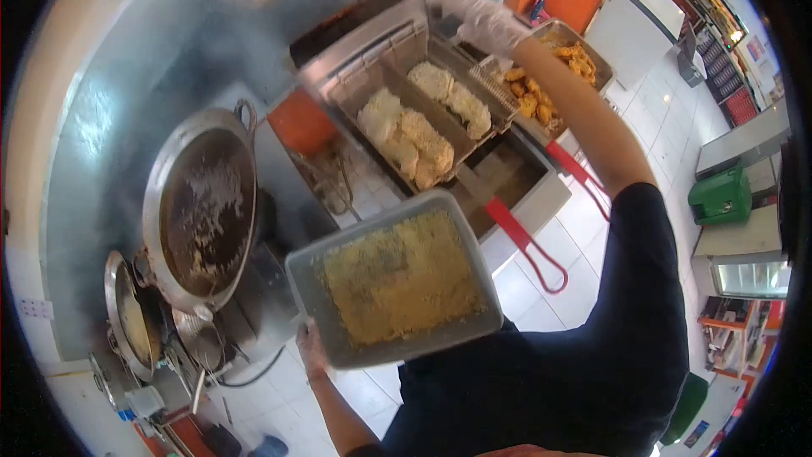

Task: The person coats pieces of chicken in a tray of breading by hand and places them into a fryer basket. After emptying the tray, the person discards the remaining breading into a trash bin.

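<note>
My left hand (311, 354), in a clear glove, grips the near left edge of a grey rectangular tray (304, 292) with a layer of yellowish breading (406, 283) in it. My right hand (489, 21), also in a clear glove, is stretched out over the back right of the fryer. Its fingers are blurred but look extended, and I see nothing held in them. Below and left of it, two wire fry baskets hold pale battered pieces: several in the left basket (404, 137), a few in the right basket (450, 100). Both baskets have red handles (529, 245).
A metal tray of golden fried pieces (533, 100) stands right of the fryer (550, 203). On the left, a large wok of dark oil (207, 203) sits by a smaller pan (135, 313). The basket handles jut out toward me. White floor tiles (541, 313) show beyond.
</note>
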Tool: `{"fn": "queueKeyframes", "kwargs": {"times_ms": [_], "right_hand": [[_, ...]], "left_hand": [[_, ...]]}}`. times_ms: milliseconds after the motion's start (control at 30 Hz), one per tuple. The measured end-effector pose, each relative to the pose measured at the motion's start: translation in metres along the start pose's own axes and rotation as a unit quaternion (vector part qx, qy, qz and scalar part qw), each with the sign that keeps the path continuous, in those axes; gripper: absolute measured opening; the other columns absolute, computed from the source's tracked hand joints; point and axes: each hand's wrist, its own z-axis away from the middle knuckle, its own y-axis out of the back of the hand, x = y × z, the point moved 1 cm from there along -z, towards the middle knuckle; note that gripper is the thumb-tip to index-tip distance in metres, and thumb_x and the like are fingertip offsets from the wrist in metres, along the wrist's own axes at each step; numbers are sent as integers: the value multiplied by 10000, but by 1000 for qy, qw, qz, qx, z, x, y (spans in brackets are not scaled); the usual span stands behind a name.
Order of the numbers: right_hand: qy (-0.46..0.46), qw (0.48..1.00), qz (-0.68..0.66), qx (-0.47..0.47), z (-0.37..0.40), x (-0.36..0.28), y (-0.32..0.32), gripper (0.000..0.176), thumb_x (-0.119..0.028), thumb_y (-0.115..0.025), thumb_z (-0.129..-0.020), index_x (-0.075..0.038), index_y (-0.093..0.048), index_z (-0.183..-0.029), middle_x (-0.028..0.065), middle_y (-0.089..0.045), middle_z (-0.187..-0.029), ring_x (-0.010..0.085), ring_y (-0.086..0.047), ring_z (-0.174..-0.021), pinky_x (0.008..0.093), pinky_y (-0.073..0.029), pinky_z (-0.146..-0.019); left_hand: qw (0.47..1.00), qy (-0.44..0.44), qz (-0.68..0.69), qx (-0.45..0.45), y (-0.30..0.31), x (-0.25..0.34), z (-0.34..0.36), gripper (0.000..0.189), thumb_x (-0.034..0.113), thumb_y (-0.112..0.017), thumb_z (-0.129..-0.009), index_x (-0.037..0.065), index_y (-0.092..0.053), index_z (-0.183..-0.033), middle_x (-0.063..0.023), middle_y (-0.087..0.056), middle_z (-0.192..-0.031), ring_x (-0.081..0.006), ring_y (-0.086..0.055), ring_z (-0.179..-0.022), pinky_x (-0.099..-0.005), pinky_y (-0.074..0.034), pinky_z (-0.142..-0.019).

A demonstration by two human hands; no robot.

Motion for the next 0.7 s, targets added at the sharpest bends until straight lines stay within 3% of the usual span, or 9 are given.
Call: {"fn": "queueKeyframes", "kwargs": {"times_ms": [67, 100, 133, 200, 267, 367, 467, 533, 700], "right_hand": [[63, 994, -38, 79, -14, -39, 36, 479, -9, -672, -902, -101, -571, -1361, 138, -641, -1194, 319, -647, -1125, 424, -532, -1017], [27, 995, -81, 49, -22, -77, 65, 498, -18, -702, -878, -75, -559, -1352, 186, -600, -1234, 369, -615, -1145, 449, -513, -1009], [-6, 992, -123, 16, -22, -118, 85, 523, -26, -732, -854, -49, -546, -1343, 234, -559, -1275, 419, -583, -1166, 474, -495, -1001], [-20, 995, -13, -98, -2, -169, 77, 489, -25, -686, -901, -51, -540, -1367, 191, -591, -1287, 337, -600, -1210, 419, -501, -1042], [12, 984, -63, -168, 18, -221, 66, 480, -87, -676, -918, -44, -543, -1378, 196, -603, -1291, 333, -609, -1214, 421, -512, -1044], [96, 933, -124, -325, 67, -311, 19, 487, -182, -662, -944, -32, -547, -1394, 202, -620, -1297, 327, -624, -1219, 423, -528, -1047], [180, 871, -147, -432, 141, -395, -61, 517, -276, -647, -970, -21, -551, -1410, 209, -638, -1303, 321, -638, -1225, 426, -545, -1050], [194, 850, -151, -467, 171, -435, -111, 548, -338, -638, -987, -13, -554, -1420, 214, -650, -1307, 317, -648, -1229, 428, -555, -1052], [147, 709, -36, -689, 135, -505, -127, 741, -475, -697, -917, -70, -532, -1514, 218, -677, -1329, 364, -649, -1260, 471, -562, -1018]], "left_hand": [[999, -15, 32, 8, -1, -1, 0, 519, 441, -618, -1074, -25, -641, -1301, -96, -686, -1143, -208, -608, -1039, -344, -495, -938], [999, 3, 37, 18, -1, -5, 0, 561, 452, -619, -1071, -29, -626, -1359, -111, -694, -1204, -227, -623, -1087, -352, -495, -974], [999, 24, -25, -34, 1, 40, 17, 671, 527, -573, -1076, -44, -582, -1429, -119, -633, -1314, -233, -556, -1200, -381, -421, -1080], [997, 41, 19, -56, 7, 16, 4, 657, 524, -585, -1072, -39, -598, -1410, -129, -643, -1293, -226, -563, -1172, -362, -435, -1054], [997, 66, 16, -31, 6, 12, -1, 610, 510, -600, -1069, -27, -631, -1357, -111, -672, -1193, -209, -578, -1088, -346, -466, -988], [992, 81, 99, -19, 4, -4, -7, 406, 392, -680, -1056, 6, -693, -1182, 25, -649, -913, -95, -512, -802, -258, -435, -704], [995, -1, 100, -11, 5, 5, -4, 386, 383, -687, -1054, 8, -695, -1146, 21, -650, -924, -97, -517, -815, -275, -448, -719], [995, 22, 93, -25, 8, 1, -5, 396, 387, -681, -1056, 7, -700, -1167, 0, -672, -951, -105, -535, -838, -293, -466, -742], [994, 13, 108, 16, 14, 8, 3, 450, 402, -692, -1036, -29, -699, -1164, -112, -725, -984, -211, -619, -868, -364, -507, -817]]}}
